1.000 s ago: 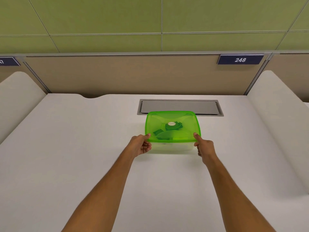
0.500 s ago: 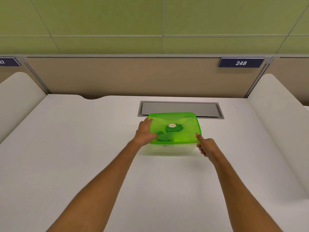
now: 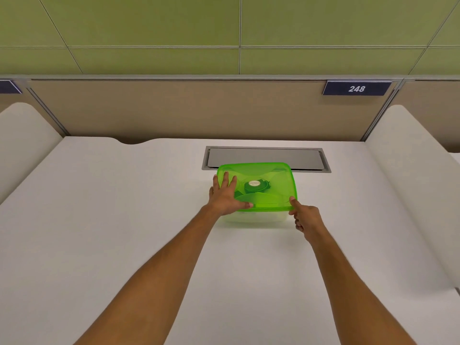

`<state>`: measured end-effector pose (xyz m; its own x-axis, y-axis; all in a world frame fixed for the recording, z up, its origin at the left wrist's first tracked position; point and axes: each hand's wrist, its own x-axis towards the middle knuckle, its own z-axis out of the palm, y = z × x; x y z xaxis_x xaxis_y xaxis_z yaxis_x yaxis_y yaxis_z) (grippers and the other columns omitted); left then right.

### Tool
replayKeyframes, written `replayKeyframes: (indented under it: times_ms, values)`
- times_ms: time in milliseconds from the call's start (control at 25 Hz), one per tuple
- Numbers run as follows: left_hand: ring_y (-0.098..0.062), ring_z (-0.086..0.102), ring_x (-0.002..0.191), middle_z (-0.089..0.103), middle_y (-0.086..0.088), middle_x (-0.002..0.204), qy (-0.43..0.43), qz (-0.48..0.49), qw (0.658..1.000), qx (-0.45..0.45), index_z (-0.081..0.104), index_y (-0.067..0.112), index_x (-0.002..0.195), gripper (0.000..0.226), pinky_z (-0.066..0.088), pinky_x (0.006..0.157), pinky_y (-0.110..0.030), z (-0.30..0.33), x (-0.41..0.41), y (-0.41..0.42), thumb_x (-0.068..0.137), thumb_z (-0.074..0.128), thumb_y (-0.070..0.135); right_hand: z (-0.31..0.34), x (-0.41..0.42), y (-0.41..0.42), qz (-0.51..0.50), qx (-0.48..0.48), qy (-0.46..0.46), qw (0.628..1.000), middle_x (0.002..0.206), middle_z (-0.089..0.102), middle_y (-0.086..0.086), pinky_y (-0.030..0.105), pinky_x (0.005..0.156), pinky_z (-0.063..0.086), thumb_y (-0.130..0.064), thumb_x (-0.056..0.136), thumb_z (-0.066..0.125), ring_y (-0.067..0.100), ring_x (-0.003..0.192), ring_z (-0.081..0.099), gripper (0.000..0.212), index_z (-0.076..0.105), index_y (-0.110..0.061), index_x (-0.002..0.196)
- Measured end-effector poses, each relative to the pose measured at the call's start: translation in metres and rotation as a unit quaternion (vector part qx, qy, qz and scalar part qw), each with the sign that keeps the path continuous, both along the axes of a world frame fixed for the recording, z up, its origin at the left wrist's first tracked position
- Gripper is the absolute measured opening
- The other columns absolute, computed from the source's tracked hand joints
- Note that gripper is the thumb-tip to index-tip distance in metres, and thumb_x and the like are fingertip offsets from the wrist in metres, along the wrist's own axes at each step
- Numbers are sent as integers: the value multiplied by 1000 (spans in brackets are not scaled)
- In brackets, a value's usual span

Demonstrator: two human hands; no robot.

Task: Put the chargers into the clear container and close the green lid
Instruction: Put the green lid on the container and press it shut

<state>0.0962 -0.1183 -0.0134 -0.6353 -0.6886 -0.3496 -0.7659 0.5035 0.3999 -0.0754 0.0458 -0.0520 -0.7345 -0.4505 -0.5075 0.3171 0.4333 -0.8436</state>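
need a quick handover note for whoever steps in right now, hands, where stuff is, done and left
Left hand: open, flat on the left part of the green lid, pressing down.
Right hand: at the lid's near right corner, thumb on the rim, other fingers curled; whether it has a grip on the lid is unclear.
The lid sits on the clear container, on the white desk just in front of the grey hatch.
Done: dark shapes show through the lid, likely the chargers, and none lie on the desk.
Left: press the lid down all round; whether it has sealed cannot be told.
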Motion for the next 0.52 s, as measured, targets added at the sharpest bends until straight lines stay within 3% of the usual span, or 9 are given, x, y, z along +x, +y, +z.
replayKeyframes:
  times_ms: [200, 320, 400, 520]
  values:
    - [-31, -19, 147, -15, 0, 162, 11, 11, 1000, 5, 3, 24, 153, 115, 4, 120, -52, 4, -1, -3, 68, 70, 64, 13, -10, 2, 70, 67, 48, 994, 55, 54, 7, 24, 47, 32, -49, 82, 64, 18, 45, 42, 50, 66, -1, 66]
    - [-32, -15, 148, -12, -2, 162, 4, 10, 1000, -3, 9, 22, 152, 117, 5, 120, -53, 6, -4, -5, 64, 73, 64, 27, -26, -10, 66, 125, 165, 976, 69, 69, 8, 35, 69, 52, -62, 74, 56, 28, 64, 63, 54, 67, -10, 71]
    - [-31, -12, 148, -5, -5, 162, 8, 9, 1000, -27, 17, 19, 150, 114, 5, 120, -54, 6, -8, -7, 62, 73, 67, 32, -35, -29, 78, 104, 198, 972, 86, 70, 11, 42, 82, 53, -65, 73, 47, 33, 83, 64, 58, 67, -12, 82]
    - [-26, -9, 149, 1, -4, 162, 37, 17, 996, -76, 26, 16, 146, 107, 5, 119, -56, 4, -15, -9, 65, 62, 75, 32, -47, -64, 109, 82, 205, 969, 111, 66, 16, 38, 89, 47, -54, 90, 42, 35, 103, 59, 54, 64, -9, 110]
